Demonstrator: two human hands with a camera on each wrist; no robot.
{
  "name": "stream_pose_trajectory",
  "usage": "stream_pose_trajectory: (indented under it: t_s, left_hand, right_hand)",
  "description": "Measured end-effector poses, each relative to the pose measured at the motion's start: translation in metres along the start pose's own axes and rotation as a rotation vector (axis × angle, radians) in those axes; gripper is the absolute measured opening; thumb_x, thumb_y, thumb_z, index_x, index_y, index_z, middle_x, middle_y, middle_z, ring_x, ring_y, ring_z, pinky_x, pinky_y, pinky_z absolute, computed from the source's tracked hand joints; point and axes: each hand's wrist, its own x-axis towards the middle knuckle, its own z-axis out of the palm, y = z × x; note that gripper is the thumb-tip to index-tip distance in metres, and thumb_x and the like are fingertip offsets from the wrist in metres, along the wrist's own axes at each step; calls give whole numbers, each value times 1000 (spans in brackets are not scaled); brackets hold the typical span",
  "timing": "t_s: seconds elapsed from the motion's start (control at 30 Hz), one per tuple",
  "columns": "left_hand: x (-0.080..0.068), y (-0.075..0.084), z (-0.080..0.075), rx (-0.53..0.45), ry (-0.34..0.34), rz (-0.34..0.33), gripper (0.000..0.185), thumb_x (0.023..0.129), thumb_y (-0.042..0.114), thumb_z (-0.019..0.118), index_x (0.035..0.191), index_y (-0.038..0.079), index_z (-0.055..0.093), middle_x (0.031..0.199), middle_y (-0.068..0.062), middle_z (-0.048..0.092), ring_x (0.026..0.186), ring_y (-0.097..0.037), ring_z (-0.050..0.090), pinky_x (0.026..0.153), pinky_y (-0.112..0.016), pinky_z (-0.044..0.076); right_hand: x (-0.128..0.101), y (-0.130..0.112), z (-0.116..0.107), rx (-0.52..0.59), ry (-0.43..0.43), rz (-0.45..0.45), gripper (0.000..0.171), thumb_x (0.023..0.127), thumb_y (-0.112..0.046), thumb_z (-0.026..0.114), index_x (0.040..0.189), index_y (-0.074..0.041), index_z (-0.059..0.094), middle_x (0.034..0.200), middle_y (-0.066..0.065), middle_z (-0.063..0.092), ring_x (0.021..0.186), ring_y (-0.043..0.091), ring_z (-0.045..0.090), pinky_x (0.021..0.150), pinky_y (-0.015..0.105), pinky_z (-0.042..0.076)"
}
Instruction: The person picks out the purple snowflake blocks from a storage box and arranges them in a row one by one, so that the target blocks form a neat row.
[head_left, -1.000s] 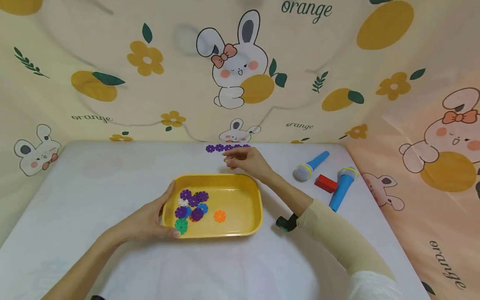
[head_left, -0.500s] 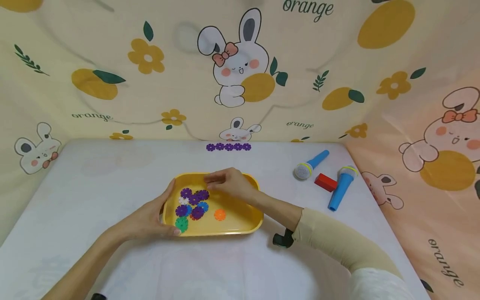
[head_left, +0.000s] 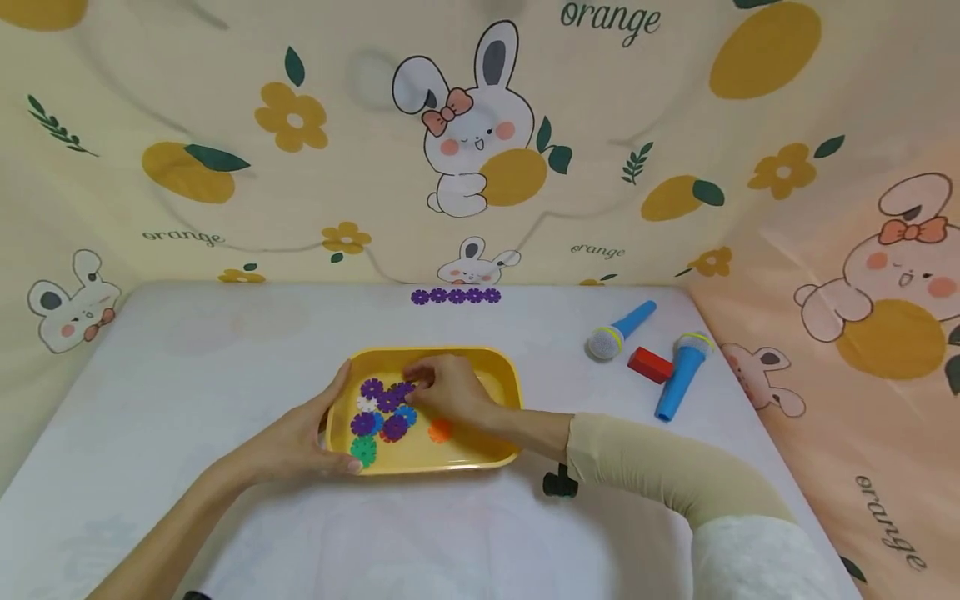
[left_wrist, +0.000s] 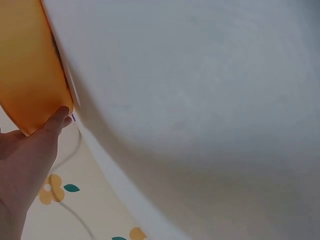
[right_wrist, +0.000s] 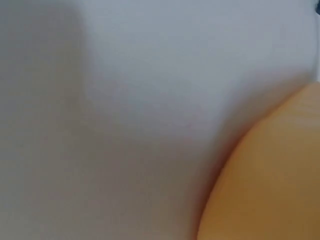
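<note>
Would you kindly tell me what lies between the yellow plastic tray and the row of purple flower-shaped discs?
In the head view, only bare white tabletop separates the tray from the row of discs.

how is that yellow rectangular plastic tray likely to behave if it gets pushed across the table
The yellow rectangular plastic tray is probably stiff: its rim shows no bend where the left hand grips it. Being low and wide, it would likely slide rather than tip. The small, notched, multicoloured plastic discs lie overlapping inside, so they might shift.
</note>
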Motion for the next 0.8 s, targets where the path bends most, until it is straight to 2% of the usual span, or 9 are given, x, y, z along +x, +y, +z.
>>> stream_pose_trajectory:
  t_s: [0.2, 0.5, 0.57, 0.7, 0.8]
  left_hand:
    - [0, 0, 0, 6, 5, 12, 129, 74, 39, 87, 160, 16, -6, 162, -26, 11, 144, -50, 19, 113, -62, 25]
    - [1, 3, -1, 4, -5, -8, 127, 76, 41, 86, 160, 16, -6, 163, -24, 8, 145, -50, 17, 113, -63, 24]
    - [2, 3, -1, 10, -7, -22, 128, 75, 42, 86, 160, 18, -6, 163, -24, 8, 145, -50, 17, 113, -63, 24]
    - [1, 3, 0, -1, -11, -45, 129, 74, 43, 86, 160, 19, -7, 164, -23, 7, 146, -50, 16, 114, -62, 22]
    - [1, 1, 1, -13, -9, -36, 129, 74, 42, 86, 160, 18, -7, 164, -23, 8, 146, -48, 16, 114, -61, 22]
  right_hand:
    - [-1, 1, 3, -87, 19, -91, 26, 82, -9, 82, 107, -6, 75, 98, 2, 75, 75, 5, 63, 68, 14, 54]
    - [-3, 0, 4, -223, -24, -121, 21, 80, -21, 85, 98, -12, 76, 82, -6, 69, 70, 3, 57, 62, 12, 49]
    - [-3, 0, 4, -207, -38, -117, 19, 81, -20, 84, 97, -12, 76, 81, -7, 68, 70, 3, 57, 63, 13, 50]
    - [-3, -1, 3, -109, -78, -94, 12, 85, -14, 80, 96, -12, 76, 82, -9, 69, 72, 3, 60, 67, 14, 53]
    - [-4, -3, -1, -47, -90, -67, 9, 88, -13, 77, 96, -14, 77, 81, -12, 69, 73, 4, 61, 68, 17, 54]
